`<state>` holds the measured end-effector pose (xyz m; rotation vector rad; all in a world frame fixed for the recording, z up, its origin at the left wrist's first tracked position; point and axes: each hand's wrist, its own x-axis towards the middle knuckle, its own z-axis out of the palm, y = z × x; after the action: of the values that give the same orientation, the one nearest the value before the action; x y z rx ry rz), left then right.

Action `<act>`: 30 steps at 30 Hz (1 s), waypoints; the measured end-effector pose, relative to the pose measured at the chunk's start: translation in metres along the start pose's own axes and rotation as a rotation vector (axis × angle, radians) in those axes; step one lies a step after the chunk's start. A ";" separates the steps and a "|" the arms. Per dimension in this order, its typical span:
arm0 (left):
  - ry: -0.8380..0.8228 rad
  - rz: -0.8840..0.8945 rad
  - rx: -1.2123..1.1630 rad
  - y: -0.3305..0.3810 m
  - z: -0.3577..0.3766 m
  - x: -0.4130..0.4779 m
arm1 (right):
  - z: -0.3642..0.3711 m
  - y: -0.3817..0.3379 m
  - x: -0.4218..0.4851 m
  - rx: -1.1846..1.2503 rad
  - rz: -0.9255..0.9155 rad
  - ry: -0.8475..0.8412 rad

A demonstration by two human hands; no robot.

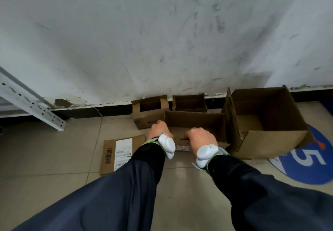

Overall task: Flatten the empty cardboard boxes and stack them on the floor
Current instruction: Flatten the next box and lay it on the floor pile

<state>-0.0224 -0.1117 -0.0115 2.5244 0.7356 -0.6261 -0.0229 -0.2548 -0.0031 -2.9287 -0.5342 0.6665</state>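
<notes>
An open brown cardboard box (pixel 196 122) stands on the floor in front of me. My left hand (pixel 159 129) grips its near left corner, and my right hand (pixel 200 139) grips its near rim, fingers curled over the edge. A flattened box (pixel 117 154) with a white label lies on the tiles to the left. A large open box (pixel 266 122) stands at the right, tilted toward me. Two small open boxes sit against the wall, one at the left (pixel 149 110) and one behind the held box (pixel 189 102).
A scuffed white wall (pixel 162 32) rises right behind the boxes. A white perforated metal shelf post (pixel 30 102) slants down at the far left. A blue round floor sticker (pixel 310 160) with a number lies at the right. Beige floor tiles (pixel 45 149) spread around.
</notes>
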 end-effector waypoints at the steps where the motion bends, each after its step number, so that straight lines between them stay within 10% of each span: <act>1: -0.007 0.004 0.010 -0.003 -0.008 -0.002 | -0.002 -0.002 -0.003 0.002 -0.017 0.014; 13: 0.430 0.199 0.135 0.016 -0.188 -0.068 | -0.131 -0.054 -0.055 0.241 -0.300 0.113; 18: 0.498 0.391 0.184 0.030 -0.248 -0.111 | -0.207 -0.033 -0.075 0.161 -0.127 0.438; 30: 0.817 0.429 0.028 0.023 -0.251 -0.145 | -0.218 -0.065 -0.099 0.232 -0.003 0.346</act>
<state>-0.0442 -0.0553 0.2726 2.8076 0.3847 0.5776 -0.0324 -0.2312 0.2442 -2.7338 -0.3941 0.1941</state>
